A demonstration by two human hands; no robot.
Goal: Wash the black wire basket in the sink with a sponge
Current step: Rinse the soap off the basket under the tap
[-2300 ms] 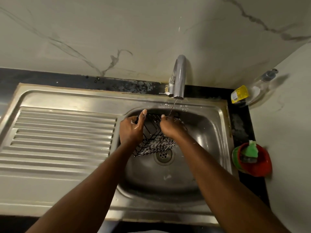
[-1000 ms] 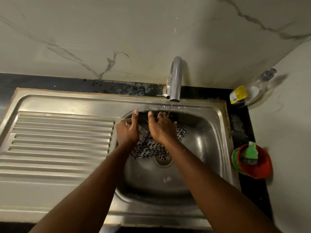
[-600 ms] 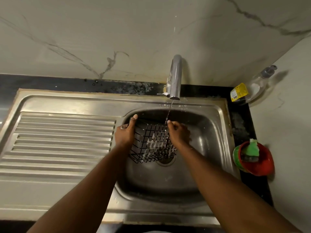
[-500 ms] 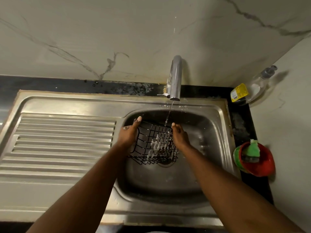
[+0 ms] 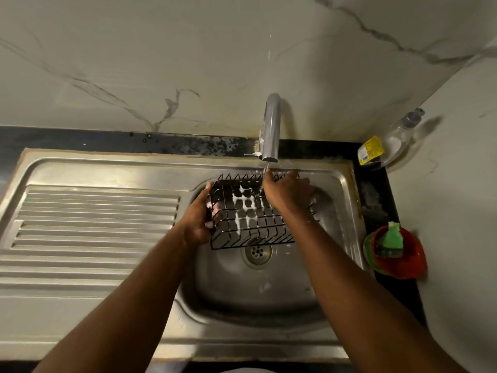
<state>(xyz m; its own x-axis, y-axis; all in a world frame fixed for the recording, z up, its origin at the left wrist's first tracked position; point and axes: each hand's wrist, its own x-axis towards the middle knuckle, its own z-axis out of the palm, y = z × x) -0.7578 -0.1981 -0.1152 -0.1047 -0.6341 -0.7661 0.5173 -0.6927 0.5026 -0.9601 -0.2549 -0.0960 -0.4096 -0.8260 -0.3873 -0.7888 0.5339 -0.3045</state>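
Observation:
The black wire basket [image 5: 250,219] is held up over the steel sink [image 5: 269,286], tilted, with white foam on its wires. My left hand [image 5: 197,219] grips its left end, fingers curled round the wires. My right hand [image 5: 287,191] lies over the basket's right rear part, right under the thin stream from the tap [image 5: 271,127]; its fingers reach over the far rim, and I cannot see how they lie. The green sponge [image 5: 391,239] sits in a red bowl [image 5: 403,259] on the counter to the right, away from both hands.
A ribbed draining board [image 5: 88,224] takes up the left of the sink unit. A clear soap bottle with a yellow label [image 5: 387,146] leans in the back right corner. The drain [image 5: 256,253] lies below the basket. Marble walls close in behind and at the right.
The basket has been turned and lifted toward the tap, so its broad side now faces up. My right hand has moved from its right edge onto its rear right part, under the water.

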